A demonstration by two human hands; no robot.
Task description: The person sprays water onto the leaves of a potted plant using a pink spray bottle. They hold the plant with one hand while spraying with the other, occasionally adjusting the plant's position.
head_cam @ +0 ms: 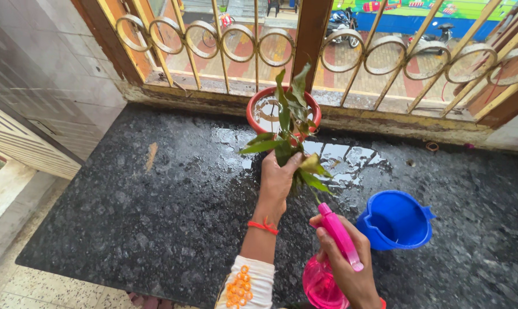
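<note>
My left hand (276,183) grips a small leafy green plant (290,131) by its lower stems and holds it upright over the black granite counter (156,217). Just behind the plant stands a red pot (258,109) with water in it. My right hand (350,269) is closed around a pink spray bottle (330,257), whose nozzle points up toward the plant's lower leaves. A red thread band circles my left wrist.
A blue plastic jug (396,220) stands on the counter to the right of my right hand. Puddles of water (345,160) lie around the red pot. A yellow metal window grille (385,54) runs along the back, and a tiled wall (53,68) is at the left.
</note>
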